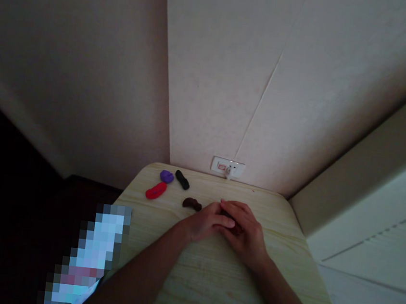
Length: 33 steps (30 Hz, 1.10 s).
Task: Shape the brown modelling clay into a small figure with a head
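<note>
My left hand (207, 221) and my right hand (243, 231) rest together on the light wooden table (211, 278), fingers curled round a dark brown lump (230, 218) that shows only a little between them. Just left of my hands lies a brown clay piece (192, 203). Farther back left lie a red clay piece (156, 191), a purple clay lump (166, 176) and a black clay roll (182, 180), all apart from my hands.
A wall socket (227, 166) with a plug sits on the wall right behind the table's far edge. A white cabinet (379, 228) stands to the right. A blurred patch (90, 256) lies by the table's left edge, over dark floor.
</note>
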Motion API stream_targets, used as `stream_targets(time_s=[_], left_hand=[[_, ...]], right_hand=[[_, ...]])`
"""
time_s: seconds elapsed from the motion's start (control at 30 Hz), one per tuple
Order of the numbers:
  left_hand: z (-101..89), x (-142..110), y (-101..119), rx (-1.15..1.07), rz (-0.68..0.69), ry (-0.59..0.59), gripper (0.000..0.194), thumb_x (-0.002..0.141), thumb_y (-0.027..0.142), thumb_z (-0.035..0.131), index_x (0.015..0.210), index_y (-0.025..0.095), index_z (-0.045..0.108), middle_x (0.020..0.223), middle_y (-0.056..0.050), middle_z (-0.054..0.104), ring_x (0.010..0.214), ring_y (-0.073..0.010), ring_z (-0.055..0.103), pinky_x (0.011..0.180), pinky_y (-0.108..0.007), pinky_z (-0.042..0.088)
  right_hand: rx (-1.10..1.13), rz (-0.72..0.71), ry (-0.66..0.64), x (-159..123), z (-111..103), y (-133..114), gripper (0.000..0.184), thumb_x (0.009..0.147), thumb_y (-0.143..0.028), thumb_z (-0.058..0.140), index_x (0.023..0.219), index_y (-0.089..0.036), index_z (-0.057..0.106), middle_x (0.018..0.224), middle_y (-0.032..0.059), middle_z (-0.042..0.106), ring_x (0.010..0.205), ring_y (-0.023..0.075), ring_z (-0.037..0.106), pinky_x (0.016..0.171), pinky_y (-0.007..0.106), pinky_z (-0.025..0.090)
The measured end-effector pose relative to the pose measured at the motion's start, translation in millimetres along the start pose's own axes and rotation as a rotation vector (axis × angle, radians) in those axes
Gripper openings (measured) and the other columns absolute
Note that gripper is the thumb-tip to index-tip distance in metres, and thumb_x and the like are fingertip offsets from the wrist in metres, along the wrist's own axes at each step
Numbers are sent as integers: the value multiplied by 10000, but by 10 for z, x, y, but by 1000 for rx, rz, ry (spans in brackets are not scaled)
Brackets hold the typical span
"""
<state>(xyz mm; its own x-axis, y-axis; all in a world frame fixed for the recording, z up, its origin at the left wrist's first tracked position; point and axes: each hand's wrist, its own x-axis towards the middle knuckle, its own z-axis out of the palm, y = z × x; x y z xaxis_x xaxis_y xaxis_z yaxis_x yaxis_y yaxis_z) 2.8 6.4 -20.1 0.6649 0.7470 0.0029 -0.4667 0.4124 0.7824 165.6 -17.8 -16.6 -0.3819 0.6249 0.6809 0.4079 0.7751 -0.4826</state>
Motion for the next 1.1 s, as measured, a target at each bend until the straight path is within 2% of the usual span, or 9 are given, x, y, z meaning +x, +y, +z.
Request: stream_targets(time_s=[0.1,0.23,0.4,0.47,0.57,0.67,0.77,0.9,1.1], left_hand=[[-16,-9,19,-47,-31,-47,332,694,387,865,811,90,772,745,-107,741,718,-200,691,725,-297,501],[-8,-4,18,-112,-46,-50,502,779,587,795,858,92,761,750,-127,735,739,-224,705,746,-322,528],[28,-19,92,-151,14,42,396,753,492,831,868,133,712,757,-60,683,692,-191,686,666,-294,522],[33,-29,129,-141,36,97,326,697,393,843,838,131,710,727,-27,639,629,-153,646,580,-256,480],[35,-29,142,-94,52,164,258,625,332,799,636,123,648,586,-2,541,479,-100,500,437,-226,349],[43,-9,108,-34,76,252,409,680,440,763,498,167,520,456,31,429,373,-64,347,372,-214,195],[62,13,74,38,105,361,578,740,554,775,455,202,416,381,69,336,310,-38,242,351,-216,92],[92,21,67,105,141,451,664,707,675,800,466,221,380,355,94,292,289,-32,211,333,-214,94],[101,34,66,144,134,480,694,681,776,772,479,219,411,346,91,305,281,-34,207,319,-209,116]], right_hand=[[17,10,-12,6,-3,-33,608,924,-315,788,1499,-327,590,1379,114,724,1259,332,644,1041,533,583],[31,68,-20,-8,21,-55,635,949,-315,752,1545,-303,531,1537,159,572,1362,338,591,1085,532,563],[7,126,31,-22,25,-65,661,947,-257,726,1562,-298,487,1514,158,541,1402,344,537,1138,563,511],[13,158,71,-27,13,-61,647,943,-262,724,1546,-297,490,1461,155,559,1319,336,581,1078,554,546],[65,188,112,-35,-2,-50,532,982,-253,646,1497,-304,519,1342,133,598,1117,285,646,904,474,610],[102,192,130,-42,-3,-39,476,997,-231,594,1464,-303,536,1274,115,615,1054,261,642,837,427,610],[123,204,133,-46,4,-33,468,996,-223,588,1455,-302,538,1262,107,618,1044,250,637,824,405,606],[129,218,126,-47,8,-29,429,1006,-232,580,1430,-295,549,1270,109,625,1013,236,643,806,389,604],[106,248,111,-40,0,-39,362,1013,-267,576,1375,-261,585,1243,113,657,953,226,669,786,376,610]])
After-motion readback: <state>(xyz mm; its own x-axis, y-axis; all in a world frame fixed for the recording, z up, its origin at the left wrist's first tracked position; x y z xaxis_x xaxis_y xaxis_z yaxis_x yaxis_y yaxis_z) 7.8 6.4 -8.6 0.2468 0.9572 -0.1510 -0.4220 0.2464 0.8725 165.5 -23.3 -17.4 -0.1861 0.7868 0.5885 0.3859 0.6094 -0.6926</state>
